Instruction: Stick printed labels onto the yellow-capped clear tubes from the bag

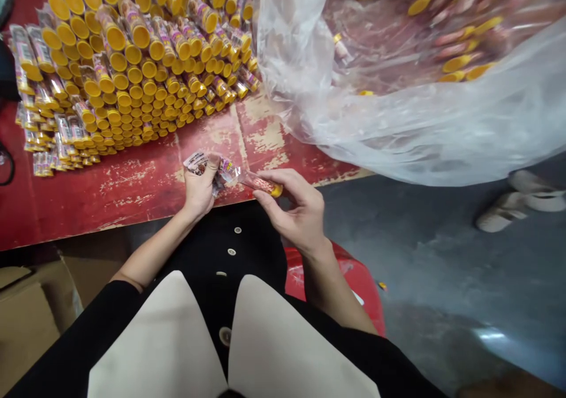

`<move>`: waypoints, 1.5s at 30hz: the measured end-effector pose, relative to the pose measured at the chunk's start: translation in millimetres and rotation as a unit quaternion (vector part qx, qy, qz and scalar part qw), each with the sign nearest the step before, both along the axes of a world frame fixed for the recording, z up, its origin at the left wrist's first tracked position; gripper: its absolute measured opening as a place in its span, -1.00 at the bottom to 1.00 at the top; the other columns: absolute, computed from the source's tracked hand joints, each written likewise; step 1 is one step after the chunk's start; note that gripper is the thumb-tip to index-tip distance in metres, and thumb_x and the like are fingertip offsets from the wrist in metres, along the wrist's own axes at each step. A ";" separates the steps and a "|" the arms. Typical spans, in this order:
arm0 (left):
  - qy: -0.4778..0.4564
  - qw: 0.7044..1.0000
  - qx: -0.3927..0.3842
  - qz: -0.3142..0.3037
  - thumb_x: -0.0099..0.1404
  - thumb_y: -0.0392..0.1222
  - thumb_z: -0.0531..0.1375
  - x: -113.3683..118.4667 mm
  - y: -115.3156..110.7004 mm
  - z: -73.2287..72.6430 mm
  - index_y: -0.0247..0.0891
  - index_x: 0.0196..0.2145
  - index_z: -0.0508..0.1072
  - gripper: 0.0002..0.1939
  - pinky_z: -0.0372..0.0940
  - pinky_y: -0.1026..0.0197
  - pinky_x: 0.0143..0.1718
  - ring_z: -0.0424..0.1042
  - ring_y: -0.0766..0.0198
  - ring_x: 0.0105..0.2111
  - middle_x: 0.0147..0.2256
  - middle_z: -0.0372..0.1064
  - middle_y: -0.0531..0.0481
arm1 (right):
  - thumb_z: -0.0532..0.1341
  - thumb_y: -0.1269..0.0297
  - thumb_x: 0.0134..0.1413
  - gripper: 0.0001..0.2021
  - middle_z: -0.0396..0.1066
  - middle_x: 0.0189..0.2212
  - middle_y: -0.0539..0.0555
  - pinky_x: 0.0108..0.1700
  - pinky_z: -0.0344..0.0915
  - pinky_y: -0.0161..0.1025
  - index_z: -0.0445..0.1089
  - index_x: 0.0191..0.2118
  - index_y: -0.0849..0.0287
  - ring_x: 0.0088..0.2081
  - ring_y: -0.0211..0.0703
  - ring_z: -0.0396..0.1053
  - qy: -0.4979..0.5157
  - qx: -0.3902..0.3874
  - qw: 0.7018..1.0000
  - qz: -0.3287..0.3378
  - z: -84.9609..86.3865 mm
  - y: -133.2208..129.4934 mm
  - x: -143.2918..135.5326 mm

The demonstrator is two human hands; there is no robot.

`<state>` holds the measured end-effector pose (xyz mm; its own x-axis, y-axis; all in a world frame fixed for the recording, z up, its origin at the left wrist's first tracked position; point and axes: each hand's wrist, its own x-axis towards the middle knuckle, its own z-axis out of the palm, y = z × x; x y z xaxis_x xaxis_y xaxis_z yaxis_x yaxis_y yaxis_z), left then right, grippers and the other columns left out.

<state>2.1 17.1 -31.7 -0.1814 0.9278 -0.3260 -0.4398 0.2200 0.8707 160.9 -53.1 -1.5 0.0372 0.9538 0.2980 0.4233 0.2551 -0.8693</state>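
Near the table's front edge, my left hand (pixel 201 188) is closed around a bunch of printed clear plastic sleeves (pixel 197 162). One printed sleeve (pixel 229 171) sticks out of it toward the right. My right hand (pixel 296 206) pinches a small clear tube (pixel 260 183) with a yellow cap (pixel 276 190) between thumb and fingers. Pinkish contents show inside the tube, whose far end points left and meets the mouth of the sleeve. How far it reaches inside, I cannot tell.
A large stack of sleeved yellow-capped tubes (pixel 132 85) covers the back left of the red table (pixel 145 191). At the right, a big clear plastic bag (pixel 398 127) holds loose tubes. A red stool (pixel 354 274) and a pair of shoes (pixel 499 212) are below; cardboard (pixel 26 315) lies lower left.
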 end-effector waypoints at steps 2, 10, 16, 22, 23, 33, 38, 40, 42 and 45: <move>0.020 1.000 0.017 -0.011 -0.14 0.26 0.49 -1.1 -0.4 -5.2 -0.28 -0.46 0.43 -0.42 0.27 0.37 -0.47 0.33 0.46 -0.54 -0.52 0.39 0.11 | 0.32 0.25 0.17 -0.76 0.52 -0.13 0.10 -0.11 0.48 -0.19 0.45 -0.04 0.09 -0.12 -0.14 0.50 0.046 -0.037 0.998 -0.001 -4.3 -0.8 1.3; 0.095 0.989 0.098 -0.063 0.18 0.12 0.39 -0.6 -7.6 -13.5 -0.26 -0.43 0.56 -0.65 0.34 0.33 -0.38 0.41 0.40 -0.47 -0.46 0.46 0.03 | 0.40 0.12 0.06 -0.74 0.43 -0.37 -0.06 -0.59 0.22 -0.37 0.50 -0.17 0.10 -0.61 -0.45 0.24 0.282 -0.176 0.943 -0.013 -32.3 15.1 -16.8; 0.121 0.989 0.074 -0.046 0.14 0.12 0.40 -1.0 -10.7 -9.9 -0.25 -0.44 0.58 -0.65 0.36 0.33 -0.34 0.43 0.38 -0.46 -0.46 0.48 0.01 | 0.45 0.16 -0.04 -0.74 0.44 -0.46 -0.09 -0.62 0.18 -0.40 0.43 -0.29 0.12 -0.60 -0.40 0.30 0.292 -0.194 0.936 -0.042 -25.4 14.9 -24.5; 0.111 0.990 0.067 -0.048 0.10 0.11 0.43 -2.6 -19.1 -4.7 -0.26 -0.44 0.60 -0.65 0.31 0.34 -0.48 0.38 0.42 -0.55 -0.46 0.50 0.00 | 0.39 0.21 0.02 -0.80 0.42 -0.42 -0.05 -0.36 0.41 -0.29 0.39 -0.30 0.11 -0.45 -0.31 0.38 0.197 -0.132 0.964 -0.116 -26.9 15.4 -31.6; 0.110 0.990 0.070 -0.044 0.09 0.11 0.43 -2.7 -20.8 -3.9 -0.26 -0.43 0.59 -0.65 0.30 0.33 -0.51 0.36 0.44 -0.58 -0.47 0.49 0.02 | 0.36 0.23 0.05 -0.84 0.42 -0.40 -0.04 -0.29 0.43 -0.27 0.38 -0.30 0.12 -0.40 -0.29 0.40 0.172 -0.111 0.969 -0.138 -29.4 16.1 -32.6; 0.067 0.997 -0.008 -0.021 0.05 0.24 0.41 -15.7 -12.1 -15.7 -0.28 -0.40 0.49 -0.51 0.10 0.39 -0.67 0.25 0.47 -0.71 -0.68 0.31 0.15 | 0.23 0.05 0.25 -0.60 0.40 -0.02 0.12 -0.09 0.49 -0.08 0.31 0.16 -0.04 -0.06 -0.08 0.46 0.139 -0.107 0.984 -0.026 -21.6 1.4 -10.3; 0.063 0.998 0.003 -0.028 0.06 0.26 0.40 -17.7 -15.9 -14.1 -0.26 -0.46 0.49 -0.52 0.15 0.37 -0.64 0.26 0.46 -0.67 -0.65 0.30 0.11 | 0.29 0.08 0.20 -0.63 0.42 -0.13 0.11 -0.26 0.50 -0.19 0.32 0.09 -0.01 -0.25 -0.20 0.45 0.156 -0.120 0.980 -0.030 -19.0 -12.4 -9.9; 0.062 0.997 0.025 -0.047 0.09 0.26 0.38 -16.1 -18.5 -12.9 -0.26 -0.47 0.51 -0.53 0.18 0.36 -0.61 0.28 0.46 -0.64 -0.60 0.33 0.08 | 0.29 0.02 0.19 -0.64 0.39 -0.21 0.06 -0.47 0.40 -0.31 0.32 0.04 0.00 -0.41 -0.32 0.36 0.222 -0.154 0.962 -0.035 -24.6 -10.5 -18.1; 0.061 0.995 0.054 -0.065 0.14 0.23 0.36 -14.1 -20.7 -12.4 -0.26 -0.47 0.54 -0.56 0.20 0.36 -0.58 0.29 0.46 -0.61 -0.56 0.36 0.05 | 0.35 -0.04 0.10 -0.61 0.35 -0.28 0.00 -0.57 0.29 -0.39 0.31 -0.06 0.02 -0.47 -0.38 0.29 0.290 -0.188 0.938 -0.040 -30.7 -5.1 -27.9; 0.054 0.994 0.062 -0.076 0.17 0.20 0.36 -10.8 -22.7 -13.6 -0.27 -0.46 0.55 -0.57 0.22 0.36 -0.56 0.30 0.46 -0.60 -0.54 0.37 0.05 | 0.43 -0.04 -0.03 -0.56 0.34 -0.28 -0.03 -0.61 0.24 -0.44 0.25 -0.22 0.06 -0.47 -0.40 0.29 0.328 -0.208 0.920 -0.057 -35.1 2.7 -38.8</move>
<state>-8.7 -5.6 -45.4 -0.0635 0.9792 -0.1930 -0.3131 0.1640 0.9355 122.1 -50.5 -36.6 0.1857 0.9590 -0.2142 -0.2243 -0.1709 -0.9594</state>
